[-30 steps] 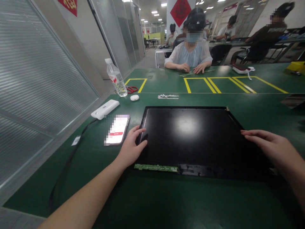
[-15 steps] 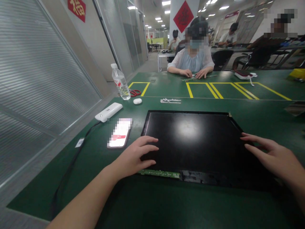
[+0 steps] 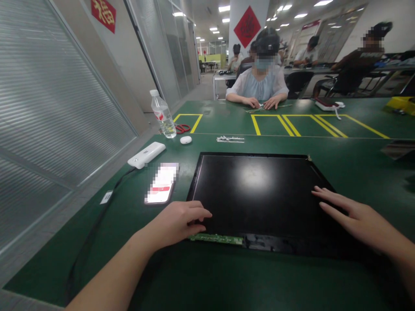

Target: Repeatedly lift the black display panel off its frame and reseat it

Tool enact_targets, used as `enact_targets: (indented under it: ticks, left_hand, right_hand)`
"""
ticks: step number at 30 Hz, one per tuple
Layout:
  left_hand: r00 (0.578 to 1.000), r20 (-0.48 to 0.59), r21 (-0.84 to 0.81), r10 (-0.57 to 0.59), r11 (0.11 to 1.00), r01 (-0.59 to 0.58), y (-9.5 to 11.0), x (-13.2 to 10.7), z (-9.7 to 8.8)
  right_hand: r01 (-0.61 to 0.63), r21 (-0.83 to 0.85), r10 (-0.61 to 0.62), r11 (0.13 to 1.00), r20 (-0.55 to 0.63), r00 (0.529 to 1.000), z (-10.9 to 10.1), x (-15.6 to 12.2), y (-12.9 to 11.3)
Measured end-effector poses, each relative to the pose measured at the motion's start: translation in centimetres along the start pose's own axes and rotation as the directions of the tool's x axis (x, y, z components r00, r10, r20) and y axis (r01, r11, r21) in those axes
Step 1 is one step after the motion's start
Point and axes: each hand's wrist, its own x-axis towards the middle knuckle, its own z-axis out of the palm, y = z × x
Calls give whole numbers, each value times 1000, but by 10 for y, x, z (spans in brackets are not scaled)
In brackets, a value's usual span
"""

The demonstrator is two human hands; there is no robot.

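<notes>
A black display panel (image 3: 259, 194) lies flat on the green table (image 3: 227, 280), with a green circuit strip (image 3: 215, 238) along its near edge. My left hand (image 3: 181, 222) rests on the panel's near left corner, fingers curled a little and spread, holding nothing. My right hand (image 3: 353, 218) lies flat on the panel's right side, fingers stretched out towards the left.
Left of the panel lie a lit phone (image 3: 162, 189), a white power bank (image 3: 146, 154) with a black cable (image 3: 94, 233), a white earbud case (image 3: 186, 139), red scissors (image 3: 182, 128) and a water bottle (image 3: 162, 114). Small metal parts (image 3: 230, 139) lie beyond it. A person (image 3: 261, 80) works across the table.
My left hand slid from the panel's left edge down to its near left corner. My right hand moved inwards from the right edge onto the panel's surface.
</notes>
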Motion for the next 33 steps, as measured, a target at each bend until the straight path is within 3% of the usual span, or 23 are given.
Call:
enact_targets:
  ticks: [6, 19, 30, 33]
  left_hand:
    - [1000, -4, -9, -6, 1000, 6, 2, 0, 2]
    - [999, 20, -61, -38, 997, 39, 4, 0, 0]
    - [998, 20, -123, -53, 991, 55, 2, 2, 0]
    - [996, -26, -151, -83, 985, 79, 6, 2, 1]
  right_hand:
    - [-43, -8, 43, 999, 37, 998, -2, -1, 1]
    - [-10, 12, 10, 1000, 41, 999, -1, 1, 4]
    - [8, 52, -7, 999, -33, 999, 3, 1, 3]
    - [-23, 68, 26, 997, -53, 998, 1, 1, 4]
